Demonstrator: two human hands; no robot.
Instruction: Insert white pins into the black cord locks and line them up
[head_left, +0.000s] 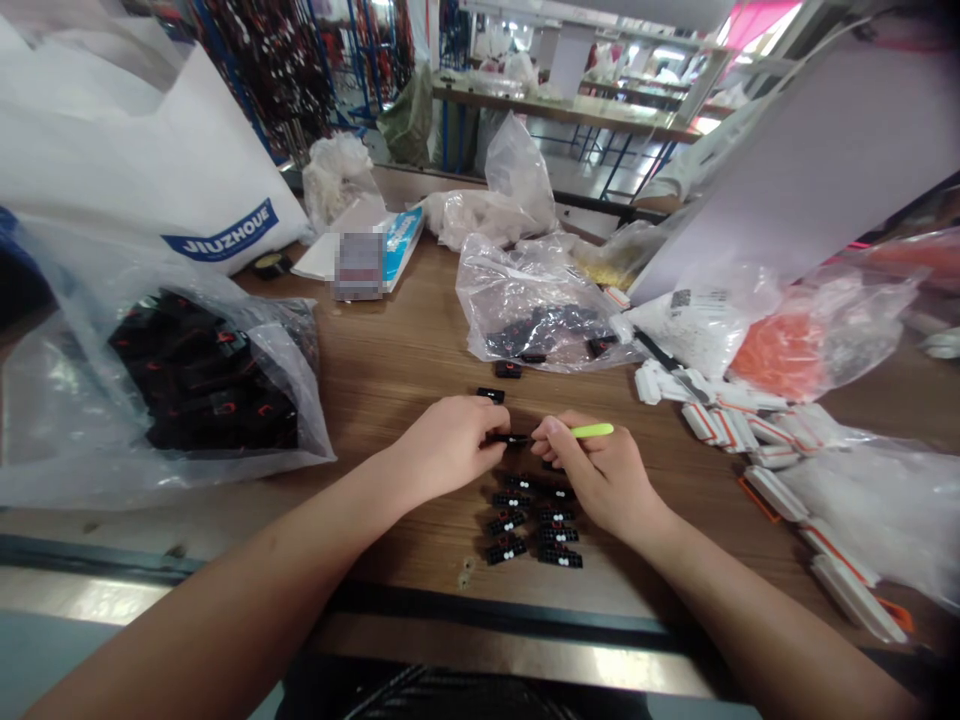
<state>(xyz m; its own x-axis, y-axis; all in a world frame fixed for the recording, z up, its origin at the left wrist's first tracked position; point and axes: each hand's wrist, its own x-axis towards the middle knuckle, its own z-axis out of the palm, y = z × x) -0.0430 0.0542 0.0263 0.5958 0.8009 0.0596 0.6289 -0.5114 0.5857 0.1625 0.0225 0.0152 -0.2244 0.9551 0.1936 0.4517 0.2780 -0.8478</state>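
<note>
Left hand (450, 445) fingers pinch a black connector (504, 438); right hand (600, 475) fingers clamp a green tool (592, 430).

Free wood on the table (390, 350) ran from the near edge up between the big clear bag of black parts (202, 380) on the left and the left hand (450, 440), which pinched a single connector (510, 438). That lane stayed bare as far as the blurred booklet (360, 262). Straight ahead, two loose black pieces (508, 369) and a second clear bag (532, 300) closed the far side. Rows of black connectors (534, 522) filled the near middle, beside the right hand (600, 470) gripping a green-handled tool (592, 431). On the right the bare wood was narrow. White clips (720, 420), an orange-filled bag (787, 350) and crumpled clear plastic (885, 500) crowded that side down to the near edge.
</note>
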